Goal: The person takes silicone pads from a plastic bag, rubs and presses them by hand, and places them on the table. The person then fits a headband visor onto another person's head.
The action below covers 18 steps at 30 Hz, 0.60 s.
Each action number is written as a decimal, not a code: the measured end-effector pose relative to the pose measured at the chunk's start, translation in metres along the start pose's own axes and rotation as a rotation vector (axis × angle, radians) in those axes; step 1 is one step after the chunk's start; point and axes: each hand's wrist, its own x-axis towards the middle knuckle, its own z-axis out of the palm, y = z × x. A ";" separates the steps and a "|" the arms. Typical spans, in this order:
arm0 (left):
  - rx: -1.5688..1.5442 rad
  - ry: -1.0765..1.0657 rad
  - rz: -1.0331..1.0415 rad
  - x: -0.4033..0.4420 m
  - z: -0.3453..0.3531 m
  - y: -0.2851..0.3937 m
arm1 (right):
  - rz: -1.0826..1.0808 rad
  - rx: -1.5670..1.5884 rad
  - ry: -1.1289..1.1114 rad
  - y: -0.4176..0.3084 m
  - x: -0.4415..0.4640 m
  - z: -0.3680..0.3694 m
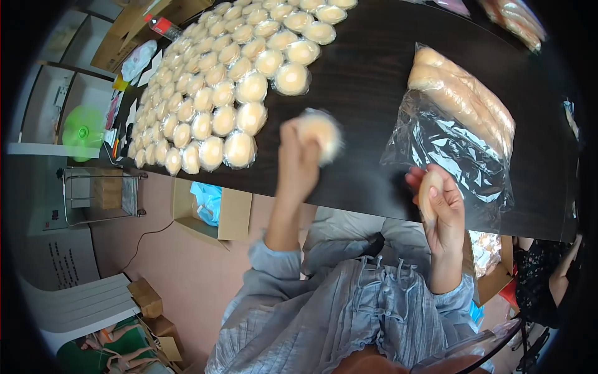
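The left hand (298, 161), fingers closed, grips a blurred wrapped disc (322, 137) over the bench (358, 75), near the other wrapped discs (223, 93); the right hand (447, 209), half curled, holds a pale disc (428, 198) beside the clear bag (458, 128). Light, edge-only pressure should avoid dents.

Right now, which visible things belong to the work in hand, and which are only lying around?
Likely in use:
wrapped pale discs
blurred disc at left hand
bare-looking disc in right hand
clear plastic bag

Likely just around:
red-labelled bottle
green fan
metal cart
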 end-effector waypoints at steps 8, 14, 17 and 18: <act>0.669 -0.099 0.337 0.073 -0.028 -0.042 | 0.119 -0.036 -0.049 -0.004 -0.004 -0.005; 1.154 0.026 0.267 0.062 -0.007 -0.006 | 0.076 -0.252 0.003 -0.002 -0.001 -0.018; 1.025 0.262 0.578 0.042 0.007 0.012 | 0.083 -0.307 0.011 0.003 0.001 -0.020; 0.744 0.123 0.665 0.030 0.013 0.028 | 0.045 -0.342 0.002 0.007 0.001 -0.022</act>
